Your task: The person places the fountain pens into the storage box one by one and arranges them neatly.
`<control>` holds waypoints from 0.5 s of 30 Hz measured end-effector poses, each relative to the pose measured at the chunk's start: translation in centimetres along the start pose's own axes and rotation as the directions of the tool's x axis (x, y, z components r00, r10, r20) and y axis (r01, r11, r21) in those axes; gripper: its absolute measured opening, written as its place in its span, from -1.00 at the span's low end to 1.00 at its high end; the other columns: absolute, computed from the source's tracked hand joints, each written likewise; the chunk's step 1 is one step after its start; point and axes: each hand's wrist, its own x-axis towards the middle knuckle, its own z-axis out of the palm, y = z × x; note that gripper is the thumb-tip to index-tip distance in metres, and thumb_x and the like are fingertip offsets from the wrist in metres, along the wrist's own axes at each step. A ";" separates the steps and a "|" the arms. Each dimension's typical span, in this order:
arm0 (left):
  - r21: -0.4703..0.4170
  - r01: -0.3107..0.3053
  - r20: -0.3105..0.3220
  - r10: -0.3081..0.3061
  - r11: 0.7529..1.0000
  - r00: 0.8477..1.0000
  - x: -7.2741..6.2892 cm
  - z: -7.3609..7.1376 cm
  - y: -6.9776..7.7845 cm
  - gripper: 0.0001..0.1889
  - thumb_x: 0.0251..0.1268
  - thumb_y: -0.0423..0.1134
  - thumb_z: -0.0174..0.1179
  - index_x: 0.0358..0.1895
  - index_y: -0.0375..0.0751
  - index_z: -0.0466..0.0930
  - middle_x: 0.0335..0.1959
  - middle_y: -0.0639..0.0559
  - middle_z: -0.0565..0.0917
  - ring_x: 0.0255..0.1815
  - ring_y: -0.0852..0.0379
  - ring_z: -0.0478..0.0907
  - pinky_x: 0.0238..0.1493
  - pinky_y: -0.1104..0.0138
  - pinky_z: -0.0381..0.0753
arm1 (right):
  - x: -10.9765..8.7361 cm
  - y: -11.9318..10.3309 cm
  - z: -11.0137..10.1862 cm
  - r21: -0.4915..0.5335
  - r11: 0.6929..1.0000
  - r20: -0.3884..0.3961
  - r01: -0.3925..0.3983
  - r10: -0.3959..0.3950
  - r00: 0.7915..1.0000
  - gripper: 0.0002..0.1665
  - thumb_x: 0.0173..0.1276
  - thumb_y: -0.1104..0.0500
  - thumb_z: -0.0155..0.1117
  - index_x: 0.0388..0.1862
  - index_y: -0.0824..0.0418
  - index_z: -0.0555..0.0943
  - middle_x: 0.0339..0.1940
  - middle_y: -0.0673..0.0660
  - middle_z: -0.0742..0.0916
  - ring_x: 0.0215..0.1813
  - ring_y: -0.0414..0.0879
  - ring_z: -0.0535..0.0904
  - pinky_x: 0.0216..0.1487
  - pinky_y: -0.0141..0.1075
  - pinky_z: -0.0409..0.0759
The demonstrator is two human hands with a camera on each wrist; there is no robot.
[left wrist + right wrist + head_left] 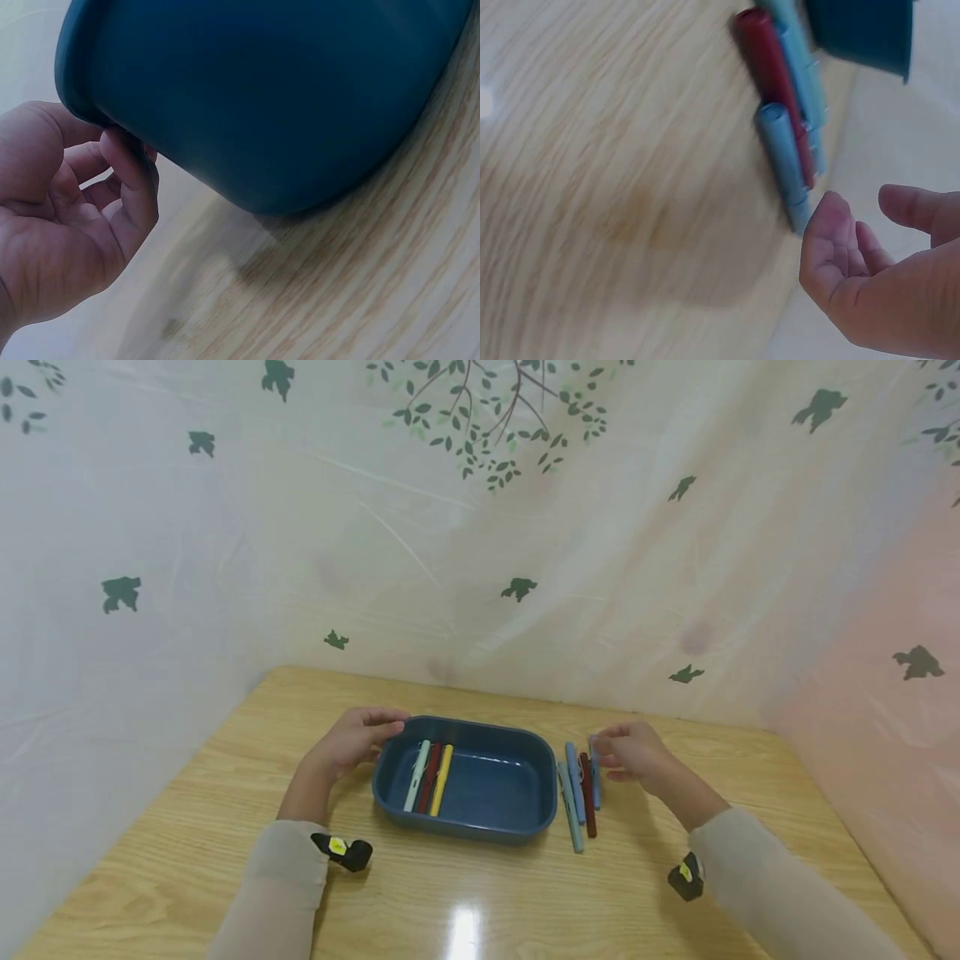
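Observation:
My left hand [358,742] grips the left end of a dark blue rectangular dish [495,831], pinching its rim; the left wrist view shows the fingers [135,176] bent against the outside wall. Inside the dish, a pale mint pen [417,777], a dark red pen [429,779] and a yellow pen [442,780] lie side by side at the left. My right hand [632,750] is by the far end of a blue pen [596,787], thumb and fingers apart. Beside it lie a dark red pen [588,797], another blue pen [575,785] and a grey-green pen [571,806].
The wood-grain table [420,902] extends in front of the dish and to both sides. A pale curtain [450,568] with leaf and bird prints hangs behind the table's far edge. Black wrist cameras sit on both sleeves.

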 end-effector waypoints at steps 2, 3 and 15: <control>-0.001 0.000 0.001 0.000 1.000 1.000 0.0 0.0 0.0 -0.57 0.56 -0.15 0.17 0.33 -0.31 0.54 0.18 -0.25 0.65 -0.03 0.00 0.65 -0.03 0.17 0.67 | 0.2 0.6 -0.3 0.000 1.000 -0.009 -0.015 0.015 1.000 -0.50 0.59 0.22 0.12 0.35 0.50 0.37 0.18 0.36 0.59 0.03 0.11 0.61 0.04 -0.07 0.68; -0.001 -0.001 0.003 0.001 1.000 1.000 0.0 0.0 -0.1 -0.57 0.56 -0.15 0.18 0.34 -0.31 0.54 0.19 -0.25 0.64 -0.03 0.01 0.65 -0.03 0.17 0.67 | 0.3 0.8 -0.4 0.005 1.000 -0.014 -0.020 0.020 1.000 -0.50 0.58 0.23 0.13 0.35 0.51 0.36 0.15 0.35 0.60 0.01 0.09 0.61 0.03 -0.08 0.69; -0.004 -0.004 0.006 0.004 1.000 1.000 0.1 -0.1 -0.2 -0.56 0.56 -0.13 0.17 0.34 -0.31 0.54 0.16 -0.22 0.66 -0.05 0.03 0.64 -0.02 0.17 0.65 | 1.6 3.1 -0.3 0.059 0.997 -0.014 -0.044 0.045 0.999 -0.47 0.49 0.35 0.20 0.34 0.55 0.33 -0.07 0.27 0.65 -0.15 -0.03 0.62 -0.06 -0.13 0.73</control>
